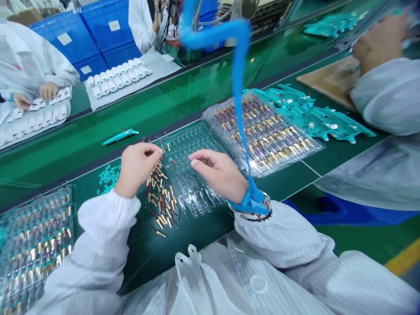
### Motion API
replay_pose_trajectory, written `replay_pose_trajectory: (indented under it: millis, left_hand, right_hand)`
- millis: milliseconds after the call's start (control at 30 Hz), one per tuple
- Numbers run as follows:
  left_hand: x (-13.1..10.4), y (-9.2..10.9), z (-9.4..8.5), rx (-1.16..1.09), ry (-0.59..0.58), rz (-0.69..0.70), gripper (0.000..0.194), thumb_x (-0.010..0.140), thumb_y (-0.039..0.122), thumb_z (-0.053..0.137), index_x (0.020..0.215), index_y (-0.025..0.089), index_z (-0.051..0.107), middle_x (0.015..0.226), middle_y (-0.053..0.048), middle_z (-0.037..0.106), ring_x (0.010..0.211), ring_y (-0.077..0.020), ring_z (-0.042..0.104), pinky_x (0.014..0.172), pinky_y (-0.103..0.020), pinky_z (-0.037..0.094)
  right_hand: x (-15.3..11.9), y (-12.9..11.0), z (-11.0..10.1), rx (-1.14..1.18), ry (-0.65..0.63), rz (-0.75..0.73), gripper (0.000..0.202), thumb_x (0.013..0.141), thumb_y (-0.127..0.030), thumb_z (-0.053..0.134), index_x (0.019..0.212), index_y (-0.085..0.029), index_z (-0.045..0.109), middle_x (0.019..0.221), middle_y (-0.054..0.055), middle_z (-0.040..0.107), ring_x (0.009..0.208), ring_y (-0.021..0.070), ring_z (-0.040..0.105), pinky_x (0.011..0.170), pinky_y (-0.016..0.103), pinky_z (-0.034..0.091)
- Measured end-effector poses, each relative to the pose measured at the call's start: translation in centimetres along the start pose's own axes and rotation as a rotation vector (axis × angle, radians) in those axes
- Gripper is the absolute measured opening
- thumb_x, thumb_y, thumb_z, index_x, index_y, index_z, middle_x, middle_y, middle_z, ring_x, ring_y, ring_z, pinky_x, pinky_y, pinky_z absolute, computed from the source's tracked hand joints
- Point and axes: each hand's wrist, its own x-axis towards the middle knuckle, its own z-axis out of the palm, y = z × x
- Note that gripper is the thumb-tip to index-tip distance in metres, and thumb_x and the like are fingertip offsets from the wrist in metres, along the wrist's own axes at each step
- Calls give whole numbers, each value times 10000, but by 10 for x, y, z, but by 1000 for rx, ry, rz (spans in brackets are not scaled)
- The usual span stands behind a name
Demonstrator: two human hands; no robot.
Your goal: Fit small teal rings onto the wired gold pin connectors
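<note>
My left hand [139, 166] is closed in a pinch over the upper end of a loose pile of small gold-coloured cylinders with red and dark wires [162, 192]; what its fingertips hold, if anything, is hidden. My right hand [219, 173] hovers above a clear plastic tray [193, 197] with rows of pockets, thumb and forefinger apart and nothing visible between them. A blue strap [251, 199] circles the right wrist. Near the tray's upper left corner lie a few cylinders with teal pieces [171, 160]. Small teal rings [110, 177] are heaped left of my left hand.
Filled trays stand at right [262, 131] and lower left [42, 240]. Teal casings [315, 113] lie behind the right tray; one teal casing [120, 136] lies on the ledge ahead. A co-worker's arm [387, 87] is at right. Across the line, another person's hands [48, 91] handle white parts.
</note>
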Motion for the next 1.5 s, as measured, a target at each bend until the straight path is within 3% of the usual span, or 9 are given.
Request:
replay_pose_trajectory:
  millis: [133,267,467,633,767,967,1033,1200,1500]
  left_hand:
    - [57,-8,28,101,-102,-11,267,691,311,479,730,151,689,627,-15,647,564,-137,543,550,-234,370]
    - [90,-13,46,210,-184,-18,279,667,327,481,711,148,690,614,-44,643,576,-163,556,573,-248,385]
    - [110,-17,55,299,-265,-24,214,630,310,524,642,169,684,626,-74,648,632,-204,578,625,-277,412]
    - [106,-14,53,306,-254,-27,232,650,298,514,734,186,699,753,-65,679,746,-233,598,680,-301,436]
    - [72,-6,24,266,-190,-28,278,676,292,507,842,175,697,806,-48,684,799,-217,599,732,-295,438]
    - [-27,-5,-36,80,29,-129,286,708,360,527,874,194,691,748,-18,680,648,-153,583,660,-283,442]
    - [-59,-12,-45,48,64,-189,295,718,393,524,879,206,685,762,-10,680,645,-144,576,657,-282,437]
    - [-117,-36,-38,23,51,-410,325,710,446,519,877,216,677,813,-23,684,716,-174,595,656,-293,437]
    - [-159,-69,-14,146,-36,-524,202,666,531,483,701,398,631,677,69,669,608,-237,590,494,-342,414]
  right_hand:
    - [-5,5,-21,-95,0,-4,197,749,-290,487,782,-140,610,681,7,573,633,107,505,615,240,398]
    - [-12,12,-32,-182,-25,34,190,746,-289,495,763,-145,616,718,13,589,642,105,507,614,239,392]
    - [-14,16,-38,-236,-98,86,200,754,-296,488,765,-144,618,668,3,572,602,94,485,575,224,374]
    - [-15,17,-29,-271,-153,60,188,746,-270,497,750,-144,636,652,5,590,609,95,504,570,211,366]
    - [-22,15,-8,-338,-307,-48,159,699,-180,516,758,-156,661,637,-4,615,596,91,510,570,201,351]
    - [-50,9,50,-475,-711,-299,183,671,-129,496,709,-178,668,666,4,646,616,114,540,534,213,323]
    - [-61,10,70,-553,-744,-392,159,674,-138,506,698,-169,660,657,25,642,612,137,558,518,227,323]
    - [-79,6,100,-727,-639,-490,168,734,-107,460,765,-92,625,706,138,637,606,218,591,490,285,365]
    - [-99,4,121,-802,-552,-541,229,833,-159,314,831,-92,533,764,108,626,662,205,597,483,315,448]
